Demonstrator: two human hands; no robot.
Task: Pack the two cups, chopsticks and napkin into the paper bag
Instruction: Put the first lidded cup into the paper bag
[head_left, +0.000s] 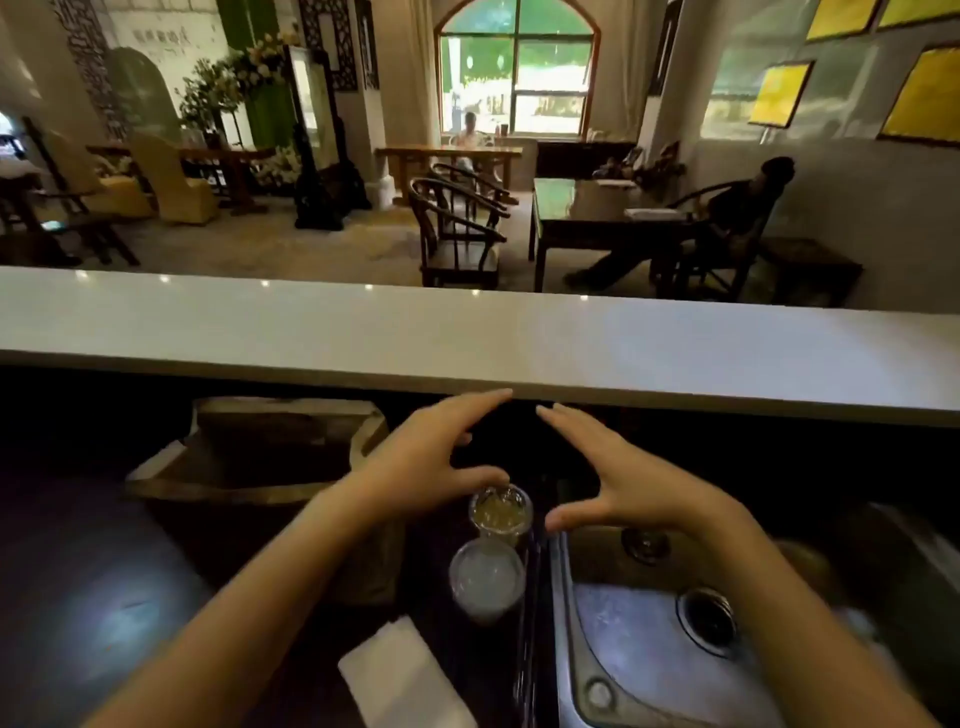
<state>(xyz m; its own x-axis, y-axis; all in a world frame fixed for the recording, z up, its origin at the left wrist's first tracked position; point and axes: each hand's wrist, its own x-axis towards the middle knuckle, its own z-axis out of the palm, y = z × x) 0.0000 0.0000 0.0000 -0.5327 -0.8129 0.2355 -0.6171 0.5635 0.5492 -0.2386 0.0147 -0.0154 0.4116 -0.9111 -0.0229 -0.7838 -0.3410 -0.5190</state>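
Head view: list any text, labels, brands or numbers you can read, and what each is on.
Nothing can be read.
White wall panel, far left: faint characters, too blurred.
Yellow framed boards, right wall: no legible writing.
Cups, napkin, paper bag: no print visible.

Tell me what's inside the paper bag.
Nothing shows in the paper bag; its open mouth looks dark and its bottom is hidden. Both cups, the chopsticks and the napkin lie outside it.
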